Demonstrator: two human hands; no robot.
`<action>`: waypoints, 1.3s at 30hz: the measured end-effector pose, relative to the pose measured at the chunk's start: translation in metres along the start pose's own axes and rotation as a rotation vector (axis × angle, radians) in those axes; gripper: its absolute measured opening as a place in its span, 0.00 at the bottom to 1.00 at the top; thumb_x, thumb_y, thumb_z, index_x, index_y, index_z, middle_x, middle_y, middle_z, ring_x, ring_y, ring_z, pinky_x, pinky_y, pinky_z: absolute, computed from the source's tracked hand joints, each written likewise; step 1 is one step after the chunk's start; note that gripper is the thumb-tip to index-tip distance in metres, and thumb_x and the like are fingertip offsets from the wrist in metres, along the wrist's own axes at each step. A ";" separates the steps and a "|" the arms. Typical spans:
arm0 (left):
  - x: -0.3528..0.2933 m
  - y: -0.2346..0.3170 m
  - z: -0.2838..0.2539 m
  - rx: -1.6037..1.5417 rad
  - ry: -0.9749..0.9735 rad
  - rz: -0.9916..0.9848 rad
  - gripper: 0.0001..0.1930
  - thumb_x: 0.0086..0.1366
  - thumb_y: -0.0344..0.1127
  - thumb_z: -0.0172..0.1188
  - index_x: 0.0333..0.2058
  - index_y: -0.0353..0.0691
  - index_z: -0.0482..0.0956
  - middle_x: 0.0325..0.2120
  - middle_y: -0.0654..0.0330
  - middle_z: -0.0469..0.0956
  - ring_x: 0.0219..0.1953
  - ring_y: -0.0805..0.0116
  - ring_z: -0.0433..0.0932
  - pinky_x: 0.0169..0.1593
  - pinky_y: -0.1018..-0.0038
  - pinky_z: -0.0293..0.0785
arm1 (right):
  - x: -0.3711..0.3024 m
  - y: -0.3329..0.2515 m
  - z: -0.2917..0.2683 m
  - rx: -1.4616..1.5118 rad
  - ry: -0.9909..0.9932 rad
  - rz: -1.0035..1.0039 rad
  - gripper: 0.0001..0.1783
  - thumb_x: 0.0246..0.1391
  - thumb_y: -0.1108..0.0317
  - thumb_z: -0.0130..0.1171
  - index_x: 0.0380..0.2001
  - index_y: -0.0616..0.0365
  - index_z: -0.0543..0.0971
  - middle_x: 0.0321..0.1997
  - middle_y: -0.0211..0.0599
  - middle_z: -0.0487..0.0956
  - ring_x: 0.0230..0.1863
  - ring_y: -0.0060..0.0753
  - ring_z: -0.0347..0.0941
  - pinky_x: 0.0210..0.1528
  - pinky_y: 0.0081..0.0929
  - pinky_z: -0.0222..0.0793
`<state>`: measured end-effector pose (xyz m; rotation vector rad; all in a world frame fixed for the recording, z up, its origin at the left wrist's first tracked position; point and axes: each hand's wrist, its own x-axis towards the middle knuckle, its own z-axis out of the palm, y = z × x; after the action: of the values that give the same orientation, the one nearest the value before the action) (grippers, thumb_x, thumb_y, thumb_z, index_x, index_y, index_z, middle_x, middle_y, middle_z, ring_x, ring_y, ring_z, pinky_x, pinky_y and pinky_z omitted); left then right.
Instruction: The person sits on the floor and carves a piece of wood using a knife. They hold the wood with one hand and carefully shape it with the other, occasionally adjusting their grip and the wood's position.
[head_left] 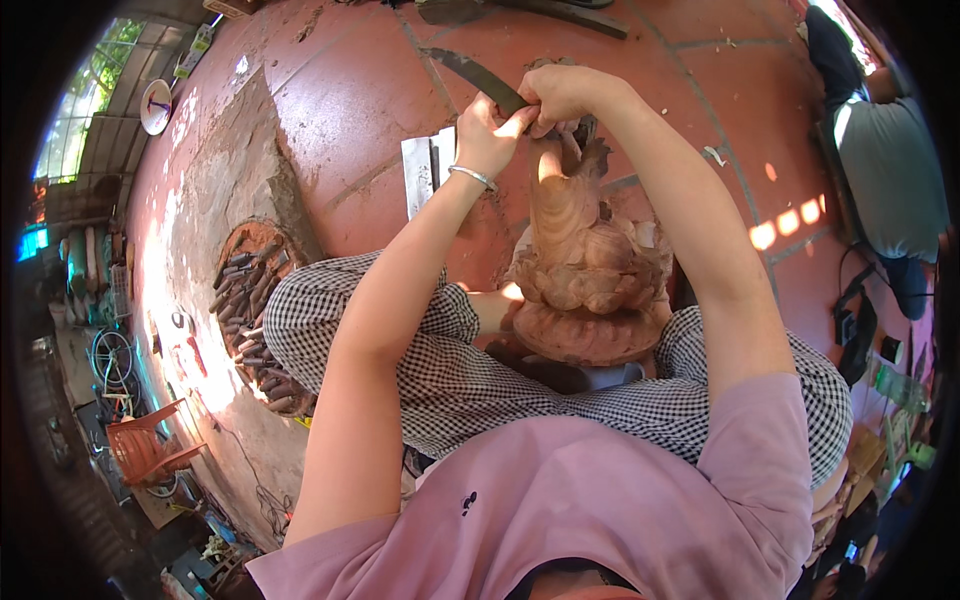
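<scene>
Both my hands meet at the far end of a brown wood carving point(590, 255), which stands between my crossed legs. My left hand point(487, 138), with a silver bangle at its wrist, pinches the near end of a long, curved, dark grey-green strip point(475, 75); its exact kind cannot be made out. Fingers of my right hand point(560, 95) are closed at that same end, right against the left thumb. The strip's free end points to the far left. Rounded, layered shapes cover the carving, and its wide base faces me. My right hand partly hides its top.
Left of my knee, many dark-handled carving tools point(262, 300) lie on a rough wooden slab point(240, 180). Pale flat sheets point(420, 170) rest on the tiled floor point(345, 110). A person in grey point(890, 170) sits at the right. An orange plastic chair point(150, 440) stands far left.
</scene>
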<state>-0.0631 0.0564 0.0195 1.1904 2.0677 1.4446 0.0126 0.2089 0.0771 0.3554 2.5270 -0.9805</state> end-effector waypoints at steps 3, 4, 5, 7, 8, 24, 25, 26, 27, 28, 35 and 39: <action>-0.012 0.005 -0.004 -0.032 -0.045 -0.052 0.11 0.60 0.30 0.65 0.38 0.31 0.74 0.30 0.57 0.81 0.31 0.74 0.80 0.33 0.78 0.76 | 0.000 0.003 0.011 -0.143 0.028 -0.136 0.13 0.40 0.69 0.69 0.33 0.57 0.82 0.24 0.34 0.81 0.29 0.29 0.78 0.30 0.28 0.71; -0.025 0.002 -0.004 -0.156 -0.088 -0.084 0.11 0.60 0.30 0.65 0.38 0.32 0.75 0.30 0.57 0.81 0.31 0.74 0.80 0.32 0.78 0.76 | -0.013 -0.006 0.016 -0.242 0.036 -0.167 0.12 0.40 0.70 0.69 0.33 0.57 0.82 0.25 0.35 0.81 0.29 0.30 0.78 0.30 0.29 0.71; -0.032 0.000 -0.004 -0.281 -0.131 -0.116 0.11 0.60 0.29 0.65 0.37 0.32 0.75 0.29 0.57 0.81 0.30 0.74 0.80 0.32 0.78 0.76 | -0.020 -0.012 0.019 -0.341 0.045 -0.199 0.12 0.40 0.70 0.69 0.32 0.57 0.82 0.25 0.35 0.81 0.30 0.30 0.78 0.31 0.30 0.71; -0.023 0.007 -0.004 -0.111 -0.086 -0.115 0.10 0.60 0.29 0.66 0.37 0.31 0.75 0.29 0.56 0.81 0.30 0.74 0.80 0.31 0.78 0.75 | -0.020 -0.016 0.008 -0.268 0.019 -0.168 0.12 0.40 0.70 0.69 0.32 0.58 0.82 0.26 0.37 0.81 0.30 0.33 0.78 0.32 0.32 0.71; -0.016 0.009 -0.003 -0.027 -0.063 -0.114 0.10 0.60 0.29 0.66 0.37 0.31 0.75 0.29 0.56 0.82 0.30 0.75 0.80 0.31 0.78 0.75 | -0.017 -0.015 0.003 -0.232 0.005 -0.152 0.12 0.40 0.70 0.69 0.32 0.58 0.82 0.26 0.38 0.81 0.31 0.34 0.78 0.33 0.33 0.71; 0.013 -0.011 -0.001 -0.078 -0.027 -0.056 0.09 0.62 0.29 0.63 0.37 0.30 0.76 0.29 0.56 0.81 0.29 0.72 0.81 0.28 0.78 0.79 | 0.015 0.012 0.006 0.098 0.053 -0.031 0.09 0.44 0.67 0.70 0.31 0.56 0.84 0.25 0.25 0.81 0.30 0.20 0.76 0.29 0.22 0.73; 0.010 -0.015 -0.006 -0.134 -0.083 -0.039 0.10 0.62 0.30 0.64 0.38 0.31 0.76 0.29 0.57 0.81 0.30 0.72 0.81 0.29 0.78 0.79 | 0.005 0.003 0.007 0.072 0.015 0.029 0.10 0.44 0.67 0.70 0.32 0.56 0.84 0.27 0.26 0.82 0.31 0.20 0.77 0.31 0.22 0.74; 0.009 -0.019 -0.009 -0.196 -0.131 -0.072 0.10 0.62 0.30 0.64 0.38 0.32 0.76 0.29 0.57 0.81 0.29 0.72 0.81 0.29 0.78 0.78 | -0.001 -0.005 0.004 -0.015 0.011 0.023 0.11 0.44 0.66 0.70 0.33 0.55 0.84 0.27 0.26 0.82 0.31 0.21 0.77 0.31 0.22 0.74; 0.006 -0.009 -0.010 -0.261 -0.186 -0.106 0.10 0.62 0.31 0.64 0.38 0.32 0.76 0.29 0.57 0.81 0.29 0.73 0.81 0.29 0.78 0.78 | -0.009 -0.010 0.001 -0.098 0.009 0.024 0.11 0.44 0.65 0.70 0.33 0.55 0.84 0.27 0.27 0.82 0.31 0.22 0.77 0.32 0.23 0.74; 0.004 -0.005 -0.010 -0.326 -0.240 -0.140 0.10 0.62 0.31 0.65 0.38 0.32 0.76 0.29 0.57 0.81 0.29 0.73 0.80 0.29 0.79 0.78 | -0.013 -0.011 0.000 -0.181 0.006 0.024 0.12 0.44 0.65 0.70 0.33 0.54 0.84 0.27 0.27 0.83 0.31 0.22 0.77 0.33 0.23 0.74; 0.025 -0.036 -0.002 -0.258 -0.046 -0.003 0.11 0.59 0.35 0.68 0.34 0.34 0.77 0.26 0.59 0.81 0.25 0.75 0.80 0.29 0.79 0.76 | 0.016 -0.003 0.000 -0.218 0.109 0.017 0.16 0.41 0.64 0.70 0.36 0.56 0.82 0.28 0.35 0.83 0.26 0.28 0.80 0.31 0.30 0.76; 0.022 -0.012 -0.014 -0.418 -0.058 -0.160 0.08 0.65 0.32 0.62 0.35 0.35 0.74 0.31 0.58 0.81 0.30 0.72 0.81 0.35 0.78 0.80 | 0.014 0.012 -0.012 0.184 0.103 -0.111 0.16 0.43 0.64 0.69 0.37 0.56 0.84 0.29 0.36 0.83 0.30 0.32 0.79 0.37 0.33 0.74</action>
<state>-0.0907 0.0643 0.0183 0.8673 1.6665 1.6358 0.0011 0.2266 0.0720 0.3295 2.5783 -1.2727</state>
